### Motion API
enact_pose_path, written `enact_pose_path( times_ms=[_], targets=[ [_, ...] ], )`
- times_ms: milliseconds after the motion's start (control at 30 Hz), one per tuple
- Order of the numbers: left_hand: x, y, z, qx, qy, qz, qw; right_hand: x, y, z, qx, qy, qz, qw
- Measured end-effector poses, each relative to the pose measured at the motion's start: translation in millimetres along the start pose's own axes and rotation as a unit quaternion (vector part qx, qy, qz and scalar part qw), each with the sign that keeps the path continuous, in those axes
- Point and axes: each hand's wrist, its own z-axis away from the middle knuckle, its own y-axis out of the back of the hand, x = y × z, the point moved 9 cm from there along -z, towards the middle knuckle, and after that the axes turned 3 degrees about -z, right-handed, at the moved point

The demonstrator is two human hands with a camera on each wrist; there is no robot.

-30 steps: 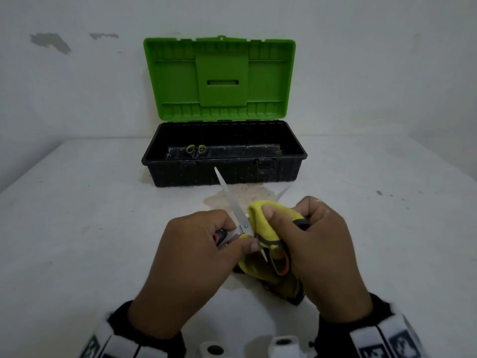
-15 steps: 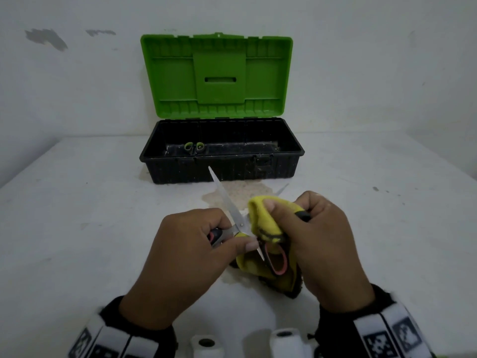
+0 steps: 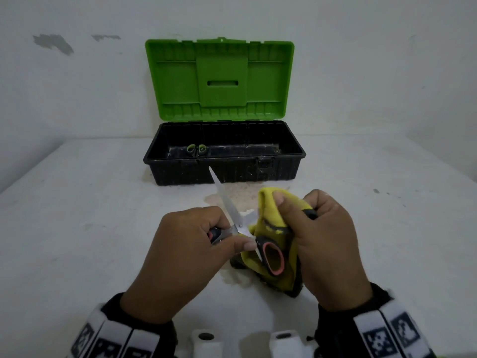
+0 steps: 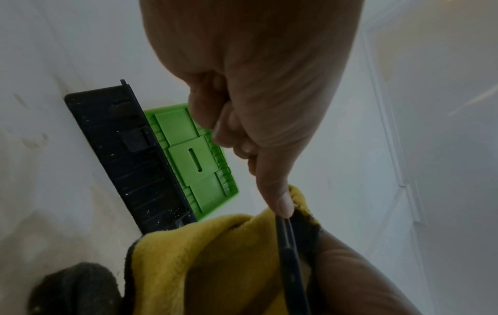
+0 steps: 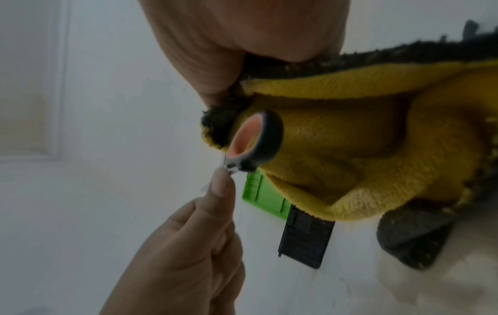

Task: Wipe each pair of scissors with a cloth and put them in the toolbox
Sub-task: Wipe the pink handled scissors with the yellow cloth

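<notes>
Black-and-red-handled scissors (image 3: 227,200) are spread open above the table, one bare blade pointing up toward the toolbox (image 3: 224,174). My left hand (image 3: 229,236) grips one handle, thumb by the pivot. My right hand (image 3: 296,202) pinches a yellow cloth (image 3: 271,210) folded round the other blade. The free handle loop (image 3: 273,259) hangs in front of the cloth, and shows as the loop (image 5: 256,142) in the right wrist view. In the left wrist view my thumb (image 4: 283,204) presses beside the cloth (image 4: 215,255). A green-handled pair (image 3: 196,149) lies in the black toolbox.
The toolbox stands open at the back of the white table (image 3: 77,228), its green lid (image 3: 219,81) upright against the wall. A brownish stain (image 3: 240,192) marks the table in front of it. Two white camera parts (image 3: 206,342) show at the bottom edge.
My right hand has slid the cloth outward along the wrapped blade toward its tip, baring the blade near the pivot. The left hand keeps its hold, hardly moved.
</notes>
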Motion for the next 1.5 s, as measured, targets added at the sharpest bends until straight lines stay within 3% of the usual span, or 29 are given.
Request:
enact_pose_path(
  times_ms=[100,267,467,567,733,833,967,1167,1367,1500],
  targets=[
    [3.3,3.7,-0.3,-0.001,0.002,0.014,1.000,-0.6,-6.6,4.9,-0.023,-0.008,-0.016,1.000],
    [7.0,2.0,-2.7,0.000,-0.001,0.018,1.000,-2.5,4.8,-12.0,0.019,-0.019,-0.025,0.999],
    [-4.1,4.4,-4.1,0.017,0.077,0.058,0.995,8.8,22.7,-30.3,0.077,-0.048,-0.104,0.990],
    [-9.6,1.9,-3.6,0.005,0.104,0.075,0.992,-1.4,17.3,-21.2,0.032,-0.019,-0.076,0.996],
    [-13.9,-4.0,-3.1,-0.008,0.119,0.083,0.989,-17.6,-15.0,4.5,-0.106,0.012,-0.032,0.994],
    [-9.2,-3.8,-3.7,-0.017,0.107,0.075,0.991,-13.6,-21.9,11.0,-0.137,-0.021,-0.014,0.990],
    [-1.9,-2.7,-2.8,-0.024,0.085,0.080,0.993,-2.3,-33.1,16.5,-0.186,-0.101,-0.088,0.973],
    [7.1,-1.5,0.6,-0.013,0.045,0.074,0.996,5.3,-21.5,-0.4,-0.102,-0.118,-0.153,0.976],
    [-8.2,-5.0,-0.1,-0.029,0.083,0.120,0.989,6.4,-33.7,9.3,-0.152,-0.123,-0.149,0.969],
    [-5.5,-8.5,0.5,-0.041,0.068,0.119,0.990,7.2,-23.3,0.0,-0.110,-0.113,-0.154,0.975]
  ],
)
